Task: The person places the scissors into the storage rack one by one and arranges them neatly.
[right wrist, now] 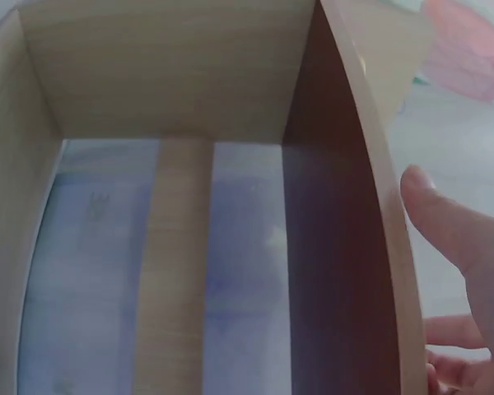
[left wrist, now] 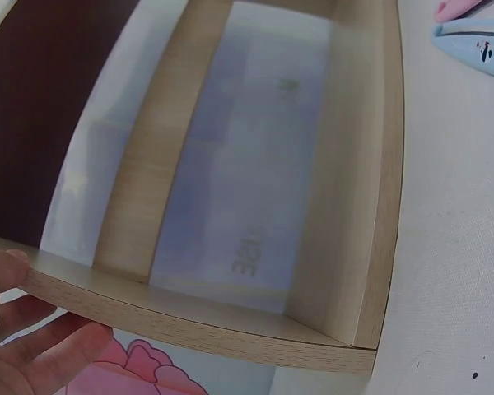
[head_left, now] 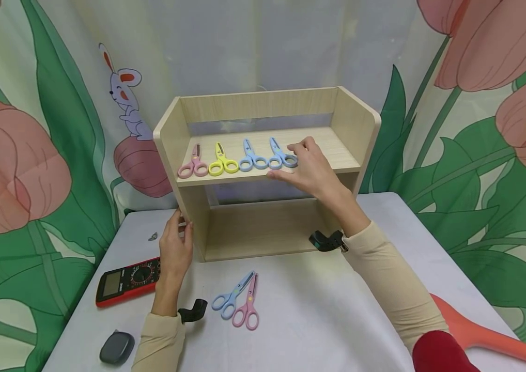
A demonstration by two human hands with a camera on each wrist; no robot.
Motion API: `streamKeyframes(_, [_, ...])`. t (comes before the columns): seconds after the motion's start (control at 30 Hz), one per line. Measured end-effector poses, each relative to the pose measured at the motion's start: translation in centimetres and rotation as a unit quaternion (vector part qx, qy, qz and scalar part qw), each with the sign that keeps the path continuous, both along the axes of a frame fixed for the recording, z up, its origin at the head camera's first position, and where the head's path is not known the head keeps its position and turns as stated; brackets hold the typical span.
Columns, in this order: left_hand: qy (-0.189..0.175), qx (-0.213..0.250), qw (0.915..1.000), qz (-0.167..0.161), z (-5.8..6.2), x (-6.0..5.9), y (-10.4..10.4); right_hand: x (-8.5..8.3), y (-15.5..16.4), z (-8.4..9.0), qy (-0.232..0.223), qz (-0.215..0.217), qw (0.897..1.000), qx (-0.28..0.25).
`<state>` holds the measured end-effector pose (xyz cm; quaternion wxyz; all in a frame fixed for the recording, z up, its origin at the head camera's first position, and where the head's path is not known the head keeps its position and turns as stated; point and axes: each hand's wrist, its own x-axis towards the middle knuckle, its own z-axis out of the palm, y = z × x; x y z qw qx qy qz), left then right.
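Observation:
A two-tier light wooden shelf (head_left: 263, 254) stands on a white-covered table. On its upper board lie pink scissors (head_left: 193, 166), yellow scissors (head_left: 220, 164), blue scissors (head_left: 251, 157) and rightmost blue scissors (head_left: 278, 159), handles toward the front. My right hand (head_left: 311, 168) is at that last pair, fingertips by its handle and thumb near the board's front edge, apart from the fingers. In the right wrist view the thumb (right wrist: 432, 210) lies beside the board. My left hand (head_left: 175, 250) holds the shelf's left side panel (left wrist: 198, 325), thumb at its front edge and fingers along the outside.
Another blue pair of scissors (head_left: 232, 295) and a pink pair (head_left: 247, 307) lie before the shelf. At left are a red-black multimeter (head_left: 128, 281), a dark grey case (head_left: 117, 347) and a small metallic piece (head_left: 153, 236). An orange-handled object (head_left: 491, 336) lies at right.

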<state>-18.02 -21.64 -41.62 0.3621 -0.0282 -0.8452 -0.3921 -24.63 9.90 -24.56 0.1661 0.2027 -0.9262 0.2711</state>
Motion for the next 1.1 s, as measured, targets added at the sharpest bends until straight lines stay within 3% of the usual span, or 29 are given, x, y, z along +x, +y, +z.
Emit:
streamKeyframes(0.13, [0.001, 0.003, 1.0000, 0.000, 0.1, 0.0, 0.0, 1.5, 0.2, -1.3, 0.088, 0.022, 0.995, -0.041])
streamKeyframes(0.27, [-0.002, 0.005, 1.0000, 0.002, 0.0, 0.0, 0.0, 3.2, 0.1, -3.1, 0.171, 0.049, 0.981, -0.078])
streamKeyframes(0.43, [-0.009, 0.004, 0.9999, 0.002, 0.0, 0.0, 0.1, 5.1, 0.0, -6.3, 0.198, 0.071, 0.973, -0.097])
streamKeyframes(0.57, [-0.011, 0.003, 0.9999, 0.004, 0.1, 0.1, 0.1, 6.5, -0.4, -9.1, 0.163, 0.075, 0.979, -0.093])
streamKeyframes(0.8, [-0.008, -0.001, 0.9999, 0.007, 0.2, 0.0, 0.1, 8.7, -1.9, -14.5, 0.056, 0.069, 0.993, -0.076])
streamKeyframes(1.1, [-0.006, -0.005, 0.9999, 0.010, 0.1, 0.0, 0.1, 11.5, -4.2, -19.8, -0.068, 0.095, 0.993, -0.007])
